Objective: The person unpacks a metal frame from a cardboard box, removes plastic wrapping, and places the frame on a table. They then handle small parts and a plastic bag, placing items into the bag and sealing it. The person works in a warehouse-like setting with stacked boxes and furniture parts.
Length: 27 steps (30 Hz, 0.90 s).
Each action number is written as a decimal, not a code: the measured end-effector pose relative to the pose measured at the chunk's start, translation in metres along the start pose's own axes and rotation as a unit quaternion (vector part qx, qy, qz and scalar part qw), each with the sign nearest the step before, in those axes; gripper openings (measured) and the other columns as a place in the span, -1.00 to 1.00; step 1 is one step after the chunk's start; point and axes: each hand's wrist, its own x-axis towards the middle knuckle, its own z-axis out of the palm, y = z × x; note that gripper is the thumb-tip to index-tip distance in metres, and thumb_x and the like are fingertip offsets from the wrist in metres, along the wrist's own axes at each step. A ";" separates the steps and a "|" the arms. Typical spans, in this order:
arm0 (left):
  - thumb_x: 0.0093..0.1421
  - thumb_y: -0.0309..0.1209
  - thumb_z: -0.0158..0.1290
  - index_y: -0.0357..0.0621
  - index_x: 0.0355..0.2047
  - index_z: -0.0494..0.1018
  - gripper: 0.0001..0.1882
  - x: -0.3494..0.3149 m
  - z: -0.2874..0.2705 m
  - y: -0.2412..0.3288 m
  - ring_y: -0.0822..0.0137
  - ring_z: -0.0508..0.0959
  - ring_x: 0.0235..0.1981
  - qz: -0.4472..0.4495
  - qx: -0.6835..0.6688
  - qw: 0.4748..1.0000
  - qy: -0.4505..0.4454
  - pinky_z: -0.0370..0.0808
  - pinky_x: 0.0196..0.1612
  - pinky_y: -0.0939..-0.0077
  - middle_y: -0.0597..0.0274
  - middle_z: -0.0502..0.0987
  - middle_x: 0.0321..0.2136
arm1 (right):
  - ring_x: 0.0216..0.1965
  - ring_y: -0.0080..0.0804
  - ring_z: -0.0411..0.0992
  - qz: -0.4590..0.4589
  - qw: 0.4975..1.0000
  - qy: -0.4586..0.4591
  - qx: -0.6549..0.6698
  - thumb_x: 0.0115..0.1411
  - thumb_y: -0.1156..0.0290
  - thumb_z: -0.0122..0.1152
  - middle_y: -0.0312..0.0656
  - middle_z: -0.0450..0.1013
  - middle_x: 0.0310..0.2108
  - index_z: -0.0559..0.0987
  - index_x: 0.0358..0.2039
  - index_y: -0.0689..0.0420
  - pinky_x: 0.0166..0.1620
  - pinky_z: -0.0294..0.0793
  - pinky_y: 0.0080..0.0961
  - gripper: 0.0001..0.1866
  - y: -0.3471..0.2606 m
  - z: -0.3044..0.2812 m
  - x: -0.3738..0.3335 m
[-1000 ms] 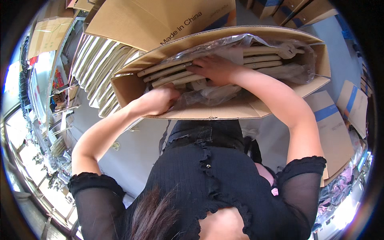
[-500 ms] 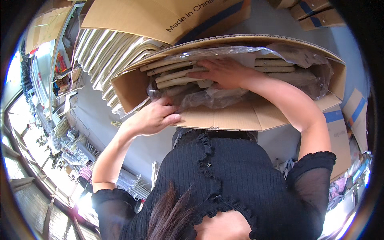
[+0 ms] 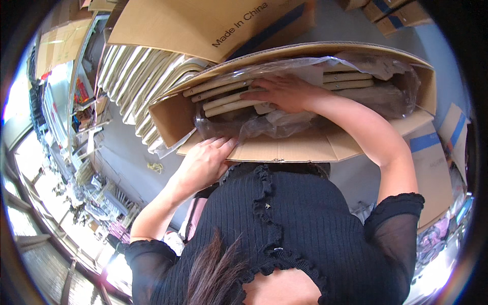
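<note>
A long open cardboard box [image 3: 168, 122] lies across my front, lined with clear plastic film [image 3: 277, 127]. Inside it rest several cream-coloured flat bars with rounded ends [image 3: 223, 105], perhaps parts of folded frames. My right hand [image 3: 287, 93] reaches into the box, its fingers spread and laid over the bars and film. At the near left side, my left hand [image 3: 207, 160] grips the edge of the near flap [image 3: 284, 151], fingertips on top by the film. Its thumb is mostly hidden at the flap's edge.
A row of cream folded frames [image 3: 147, 81] leans together beyond the box on the left. Behind stands another large carton [image 3: 203, 25]. Flattened or upright cardboard with a blue stripe [image 3: 427, 162] is at the right. Yellow cord [image 3: 154, 167] lies on the grey floor at left.
My left hand has slid right along the near flap and turned, its fingers now flatter on top. The box has shifted slightly in view. My right hand stays over the bars.
</note>
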 end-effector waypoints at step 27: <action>0.00 -0.32 0.17 -0.32 -0.59 0.47 -0.74 0.135 -0.008 0.111 -0.18 0.46 -0.57 -0.002 0.230 0.909 0.348 0.34 -0.47 0.11 -0.20 0.44 -0.63 | -0.45 -0.48 0.33 0.122 0.802 0.519 -0.268 0.00 -0.23 0.07 -0.38 0.34 -0.58 0.39 -0.62 0.02 -0.29 0.25 -0.51 -0.48 -0.013 0.104 -0.295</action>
